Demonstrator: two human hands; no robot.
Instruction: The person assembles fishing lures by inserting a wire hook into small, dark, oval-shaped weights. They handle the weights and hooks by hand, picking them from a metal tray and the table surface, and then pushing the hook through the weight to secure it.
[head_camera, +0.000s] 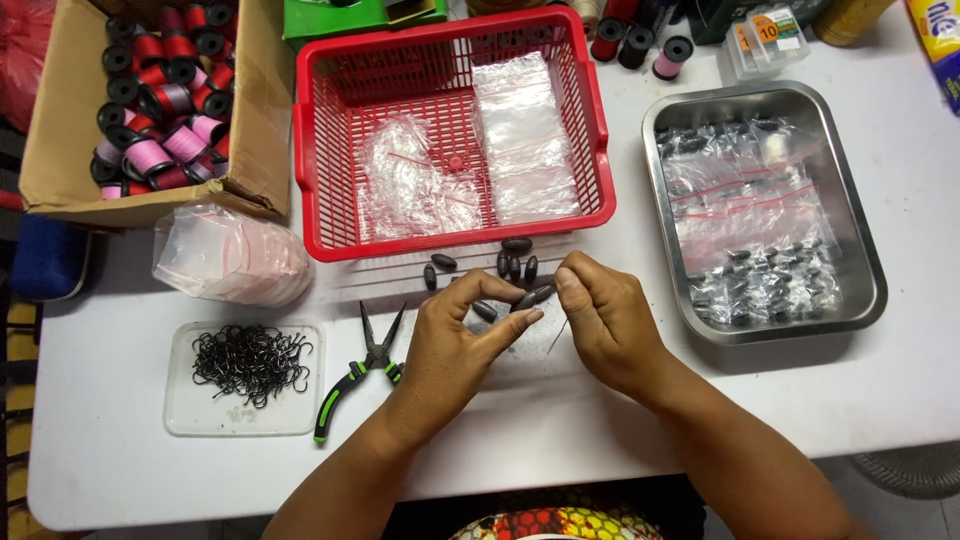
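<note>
Dark oval sinker (533, 297), just near of the red basket (312, 150), is pinched between the left hand (455, 345) and the right hand (605, 320), fingers closed on it, and is judged best held steady while thin line is fed through.

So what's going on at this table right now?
A person sits at a white table. The left hand and right hand meet over a dark oval sinker, pinching it between the fingertips. More sinkers lie loose in front of a red basket. Pliers and a lid of hooks sit nearby.
</note>
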